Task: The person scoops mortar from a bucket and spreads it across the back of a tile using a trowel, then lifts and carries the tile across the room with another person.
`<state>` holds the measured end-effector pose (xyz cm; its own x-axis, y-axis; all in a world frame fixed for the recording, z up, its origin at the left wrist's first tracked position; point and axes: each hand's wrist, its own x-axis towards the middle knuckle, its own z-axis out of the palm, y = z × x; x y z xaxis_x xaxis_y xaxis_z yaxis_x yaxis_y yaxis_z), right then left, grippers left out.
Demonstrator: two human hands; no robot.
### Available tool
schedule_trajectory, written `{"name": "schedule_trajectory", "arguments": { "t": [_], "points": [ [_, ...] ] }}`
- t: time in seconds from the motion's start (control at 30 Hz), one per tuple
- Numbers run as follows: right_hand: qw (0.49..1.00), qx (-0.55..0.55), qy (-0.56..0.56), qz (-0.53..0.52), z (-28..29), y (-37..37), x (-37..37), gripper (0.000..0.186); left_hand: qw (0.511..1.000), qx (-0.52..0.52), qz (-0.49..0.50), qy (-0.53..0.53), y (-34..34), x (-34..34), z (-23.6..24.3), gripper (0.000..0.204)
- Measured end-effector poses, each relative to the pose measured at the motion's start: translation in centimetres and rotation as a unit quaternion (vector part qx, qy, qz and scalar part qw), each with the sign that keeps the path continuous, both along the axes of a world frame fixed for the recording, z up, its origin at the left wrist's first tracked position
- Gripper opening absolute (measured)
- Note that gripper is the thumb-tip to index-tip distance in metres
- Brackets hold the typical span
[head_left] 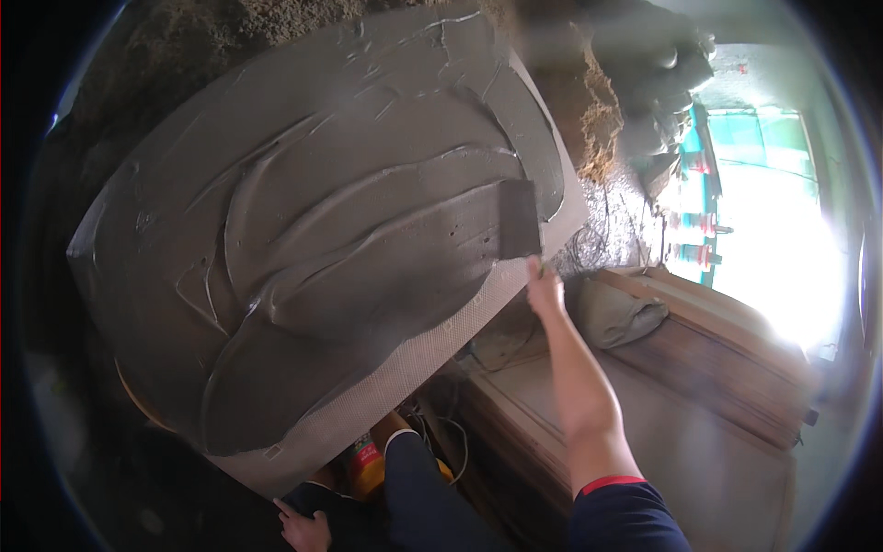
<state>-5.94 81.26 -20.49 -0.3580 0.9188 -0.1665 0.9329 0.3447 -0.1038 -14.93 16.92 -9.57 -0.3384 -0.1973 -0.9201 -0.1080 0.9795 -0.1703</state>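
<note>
My right hand (544, 287) grips the handle of a flat, dark trowel (518, 219), its blade on the grey paste (386, 239) near the right edge of a large panel (414, 359). Ridged, swirled paste covers most of the panel; a bare textured strip shows along its lower right edge. My left hand (303, 523) is at the bottom, one finger stretched to the panel's lower corner; it holds nothing that I can see.
Rough earthy material (598, 120) lies beyond the panel. At right are long wooden boards (717, 377), a pale sack (625, 317) and a bright opening (763, 202). A yellow container (368, 469) with a red label sits below the panel among cables, near my legs.
</note>
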Motion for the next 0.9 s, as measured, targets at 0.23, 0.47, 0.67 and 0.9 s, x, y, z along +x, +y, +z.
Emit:
{"name": "schedule_trajectory", "arguments": {
  "t": [0.23, 0.47, 0.67, 0.9],
  "points": [
    [0.939, -0.201, 0.128, -0.249, 0.9, 3.3, -2.6, 0.058, 0.997, -0.040, 0.008, 0.060, -3.3, 2.3, -2.3, 0.098],
    [0.913, -0.402, 0.041, -0.058, 2.2, -13.1, -0.7, 0.054, 0.995, -0.055, -0.031, 0.072, -2.3, 2.6, -2.2, 0.096],
    [0.891, -0.434, -0.006, 0.132, 4.5, -31.2, -2.7, 0.060, 0.996, -0.042, 0.006, 0.075, -3.5, 3.6, -2.0, 0.094],
    [0.862, -0.404, -0.084, 0.295, 3.6, -49.9, -1.8, 0.061, 0.996, -0.036, 0.058, 0.060, -4.5, 5.2, -2.6, 0.096]
  ]
}}
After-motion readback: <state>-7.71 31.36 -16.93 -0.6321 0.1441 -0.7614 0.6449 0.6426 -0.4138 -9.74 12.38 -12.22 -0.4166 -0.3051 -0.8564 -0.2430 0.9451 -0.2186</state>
